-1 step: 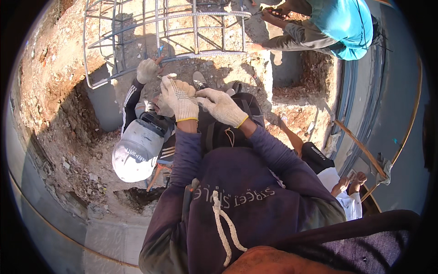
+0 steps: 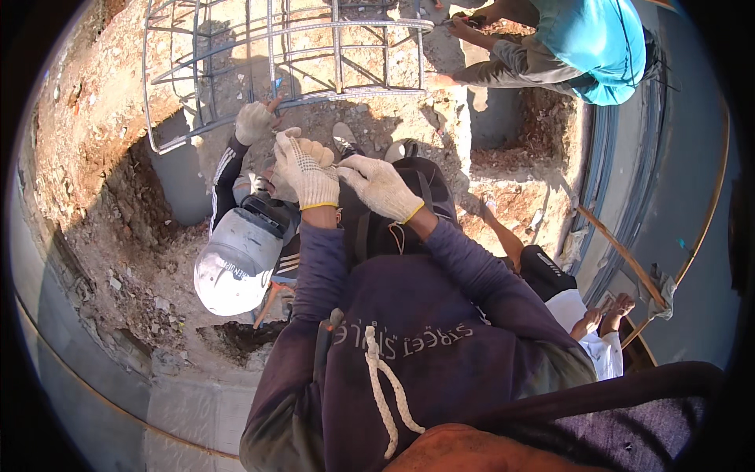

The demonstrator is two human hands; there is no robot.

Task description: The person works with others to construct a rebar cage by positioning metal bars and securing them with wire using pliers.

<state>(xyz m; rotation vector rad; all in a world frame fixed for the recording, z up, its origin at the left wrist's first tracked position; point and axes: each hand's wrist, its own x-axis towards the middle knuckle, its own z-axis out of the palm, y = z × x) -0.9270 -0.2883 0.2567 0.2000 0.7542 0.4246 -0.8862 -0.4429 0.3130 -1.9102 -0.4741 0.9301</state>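
Spanning the upper left is a steel rebar cage (image 2: 337,59). Just this side of it, the gloved left hand (image 2: 307,167) has curled fingers and, close beside, the gloved right hand (image 2: 381,187) has bent ones; I cannot tell whether either grips anything. Farther right is a co-worker's teal shirt (image 2: 594,47).

White cap (image 2: 230,271) on one co-worker (image 2: 226,179), turquoise shirt (image 2: 594,43) on another (image 2: 515,67), wooden pole (image 2: 621,249) at right, broken brown soil (image 2: 94,185).
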